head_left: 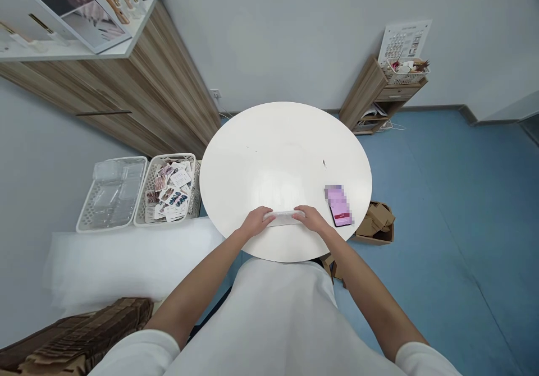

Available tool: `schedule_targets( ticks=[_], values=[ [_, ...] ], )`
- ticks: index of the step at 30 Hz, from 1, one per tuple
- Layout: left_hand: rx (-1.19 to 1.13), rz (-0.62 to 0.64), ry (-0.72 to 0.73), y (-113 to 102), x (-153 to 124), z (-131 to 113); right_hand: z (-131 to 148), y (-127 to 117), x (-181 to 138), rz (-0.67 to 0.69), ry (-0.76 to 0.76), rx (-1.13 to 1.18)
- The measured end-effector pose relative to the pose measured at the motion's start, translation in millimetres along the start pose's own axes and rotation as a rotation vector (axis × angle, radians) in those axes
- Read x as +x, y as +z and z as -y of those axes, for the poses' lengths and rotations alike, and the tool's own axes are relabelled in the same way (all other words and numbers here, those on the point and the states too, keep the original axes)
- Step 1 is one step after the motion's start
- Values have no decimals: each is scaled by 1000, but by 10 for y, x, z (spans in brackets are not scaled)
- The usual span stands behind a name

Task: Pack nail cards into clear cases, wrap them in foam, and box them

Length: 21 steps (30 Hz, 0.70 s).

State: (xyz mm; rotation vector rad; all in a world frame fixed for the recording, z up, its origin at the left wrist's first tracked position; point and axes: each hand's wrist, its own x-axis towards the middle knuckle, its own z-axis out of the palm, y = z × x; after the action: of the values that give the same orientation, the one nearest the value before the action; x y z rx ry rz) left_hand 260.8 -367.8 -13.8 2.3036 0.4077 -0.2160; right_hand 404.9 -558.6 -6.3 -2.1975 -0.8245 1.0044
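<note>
A narrow white roll, like rolled-up foam sheet or bubble wrap, lies crosswise near the front edge of the round white table. My left hand grips its left end, thumb on the near side and fingers over the top. At the other end, my right hand holds it the same way. Whether anything is wrapped inside cannot be seen. To the right of my right hand lies a phone with a lit pinkish screen, partly pixelated.
To the left stand a basket of printed cards and a basket of clear plastic trays. White wrapping sheets and brown cardboard lie nearer. A carton of cardboard pieces sits on the floor at right. A small cabinet stands behind.
</note>
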Motion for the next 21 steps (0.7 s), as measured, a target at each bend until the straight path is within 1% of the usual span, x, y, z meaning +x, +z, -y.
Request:
schedule_targets(
  ticks=[4, 7, 9, 11, 13, 14, 15, 17, 18, 19, 21],
  values=[
    [-31, -79, -131, 20, 45, 112, -123, -7, 48, -128, 94, -28],
    [-34, -160, -229, 70, 71, 153, -231, 27, 47, -145, 151, -104],
    [-13, -243, -268, 109, 79, 166, -271, 72, 30, -176, 162, -194],
    [52, -333, -259, 138, 71, 169, -268, 124, 4, -281, 140, -325],
    [141, -374, -183, 152, 48, 158, -221, 172, -18, -369, 48, -447],
    [182, -358, -123, 156, 34, 144, -186, 193, -23, -369, -23, -485],
    [214, -322, -54, 160, 19, 125, -146, 212, -22, -336, -101, -504],
    [254, -219, 79, 180, -8, 70, -69, 247, -4, -235, -210, -495],
    [265, -168, 132, 200, -20, 37, -40, 266, 12, -207, -217, -472],
    [270, -127, 172, 229, -31, 3, -22, 287, 27, -209, -188, -437],
    [265, -73, 215, 307, -47, -57, -29, 342, 48, -299, -62, -326]
  ],
)
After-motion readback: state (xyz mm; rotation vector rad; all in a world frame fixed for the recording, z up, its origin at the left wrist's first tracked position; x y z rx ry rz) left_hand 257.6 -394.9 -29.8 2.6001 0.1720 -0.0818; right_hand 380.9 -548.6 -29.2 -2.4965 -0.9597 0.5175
